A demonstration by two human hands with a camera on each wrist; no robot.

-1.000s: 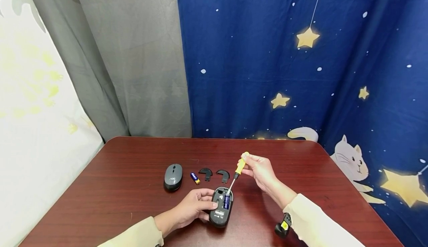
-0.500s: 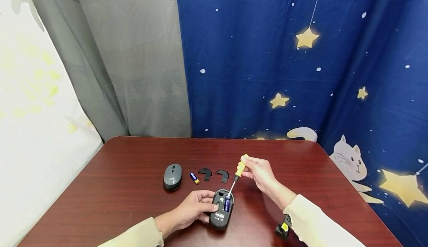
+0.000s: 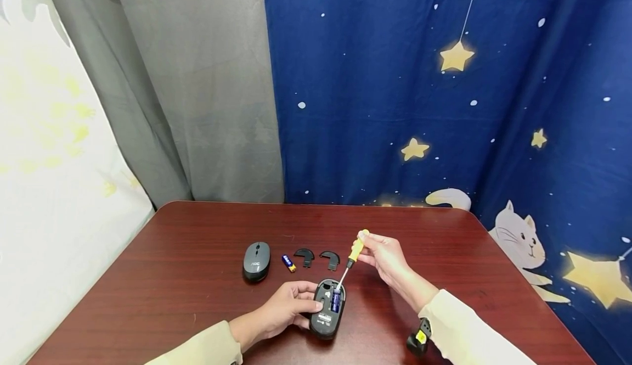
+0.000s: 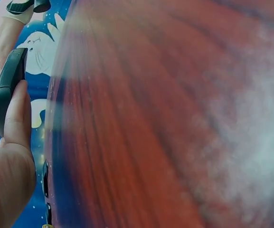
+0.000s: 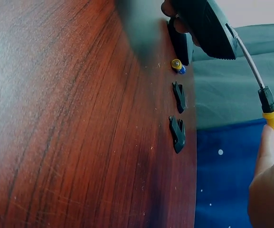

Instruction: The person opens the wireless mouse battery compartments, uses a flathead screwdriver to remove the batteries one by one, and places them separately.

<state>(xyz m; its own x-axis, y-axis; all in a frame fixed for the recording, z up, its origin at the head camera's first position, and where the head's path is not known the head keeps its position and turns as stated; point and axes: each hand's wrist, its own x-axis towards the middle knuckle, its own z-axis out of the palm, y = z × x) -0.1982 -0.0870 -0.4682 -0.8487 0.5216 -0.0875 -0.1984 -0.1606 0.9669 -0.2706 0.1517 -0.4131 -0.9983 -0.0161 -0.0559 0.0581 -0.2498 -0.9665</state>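
My left hand (image 3: 283, 306) grips a black computer mouse (image 3: 323, 324) by its left side, underside up, thumb on its face. The mouse's compartment is uncovered, and a blue battery (image 3: 336, 301) lies in it. Between thumb and fingers my right hand (image 3: 390, 258) holds a screwdriver (image 3: 356, 250) with a yellow handle. Its thin metal shaft slants down, and the tip is at the upper end of the battery. In the right wrist view the shaft (image 5: 250, 61) reaches the edge of the raised mouse (image 5: 208, 28); the tip itself is hidden there.
Behind the hands on the brown table (image 3: 197, 244) lie a second grey mouse (image 3: 256, 260), a loose blue and yellow battery (image 3: 288, 263) and two black covers, the left cover (image 3: 305, 256) and the right cover (image 3: 331, 259). Curtains (image 3: 370, 90) hang beyond the far edge.
The screwdriver and the right hand have dropped very slightly, and the held mouse has shifted slightly down. Both grips look the same; the other things stay in place.
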